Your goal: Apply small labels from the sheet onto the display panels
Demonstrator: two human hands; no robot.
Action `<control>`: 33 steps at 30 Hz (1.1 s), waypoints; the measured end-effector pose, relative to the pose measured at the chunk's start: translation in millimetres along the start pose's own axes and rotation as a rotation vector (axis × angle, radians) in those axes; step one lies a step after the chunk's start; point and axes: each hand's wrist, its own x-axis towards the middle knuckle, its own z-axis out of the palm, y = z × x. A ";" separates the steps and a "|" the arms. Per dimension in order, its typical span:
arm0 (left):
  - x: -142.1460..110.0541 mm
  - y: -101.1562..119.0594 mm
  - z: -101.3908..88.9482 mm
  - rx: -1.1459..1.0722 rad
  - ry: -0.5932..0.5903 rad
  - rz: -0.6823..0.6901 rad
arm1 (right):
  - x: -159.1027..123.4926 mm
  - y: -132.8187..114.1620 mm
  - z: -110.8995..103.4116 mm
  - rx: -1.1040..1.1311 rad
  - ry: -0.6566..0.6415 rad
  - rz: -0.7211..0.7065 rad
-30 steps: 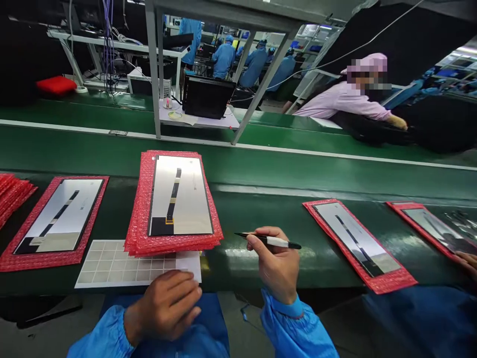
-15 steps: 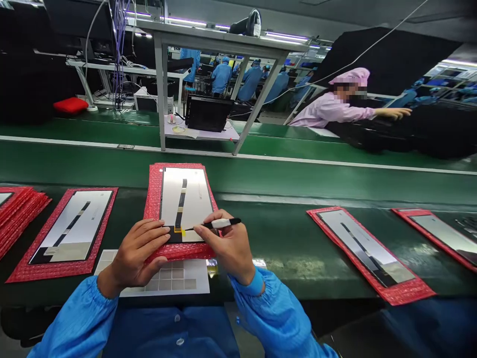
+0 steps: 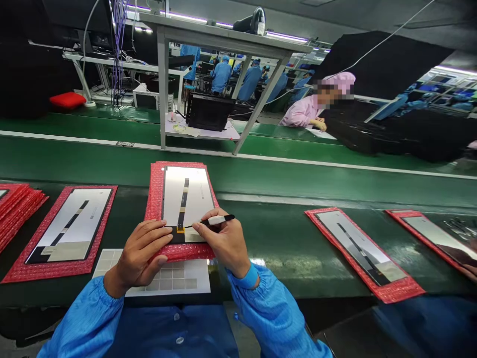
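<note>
In front of me a display panel [image 3: 199, 191] with a silver-white back lies on a stack of red bubble-wrap sheets [image 3: 156, 191]. A dark flex cable [image 3: 182, 204] runs along it to an orange-edged connector area [image 3: 181, 229]. My left hand [image 3: 143, 251] rests with extended fingers on the panel's lower left corner, the thumb by the near edge of the wrap. Pinched in my right hand [image 3: 227, 243] is a thin-tipped, pen-like tool [image 3: 218, 219] with a white and black handle. Its tip points at the cable's lower end; contact is hard to tell.
Another panel [image 3: 72, 219] on red wrap lies left, beside stacked wrap [image 3: 18, 214]. Two more wrapped panels lie right, the nearer one [image 3: 357, 238] tilted. Under my hands is a gridded sheet [image 3: 169, 283]. A metal stand [image 3: 223, 37] and a pink-clad co-worker [image 3: 301, 112] are across the line.
The small yellow piece at the tool tip no longer shows. My right hand has shifted slightly left and up. Across the line, the co-worker's outstretched arm has come back in.
</note>
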 end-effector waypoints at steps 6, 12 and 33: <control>-1.8 -0.1 1.0 0.003 -0.020 0.008 | 0.5 1.7 -0.2 0.006 -0.002 0.008; -2.2 0.7 1.3 0.000 -0.015 -0.008 | 0.2 0.9 -0.7 -0.017 -0.003 -0.010; -0.7 2.0 1.0 0.013 -0.028 0.009 | -1.7 5.0 0.0 -0.023 -0.014 -0.035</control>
